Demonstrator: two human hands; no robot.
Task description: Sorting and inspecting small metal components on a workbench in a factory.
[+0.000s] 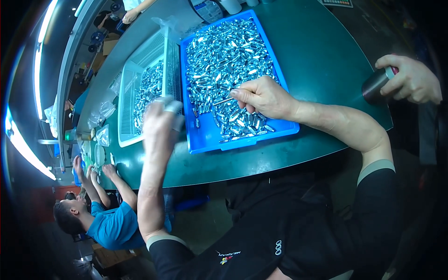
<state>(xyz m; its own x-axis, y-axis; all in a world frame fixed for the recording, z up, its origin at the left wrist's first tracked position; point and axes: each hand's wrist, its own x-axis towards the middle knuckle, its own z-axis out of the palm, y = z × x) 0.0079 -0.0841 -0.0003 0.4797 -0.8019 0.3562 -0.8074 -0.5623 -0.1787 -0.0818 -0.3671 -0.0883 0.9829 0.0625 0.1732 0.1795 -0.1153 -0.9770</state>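
Observation:
A blue tray (242, 143) full of small shiny metal parts (226, 51) lies before me on the green table. Over its near right part is my right hand (266, 95), its thumb and fingers pinching a slim metal rod-like part (224, 101). My left hand (161, 122) is between the tray and a white plastic basket (130, 139), near the basket's near right corner. Motion smears its fingers, and a pale greyish patch shows at them; whether they hold anything I cannot make out. More small metal parts (148, 88) lie in the basket.
At the right, another person's hand (410, 79) holds a dark cylindrical flask (375, 86) by the table edge. A person in a blue shirt (114, 228) works at the left. Clear plastic bags (101, 112) lie left of the basket; a white tub (207, 10) stands behind the tray.

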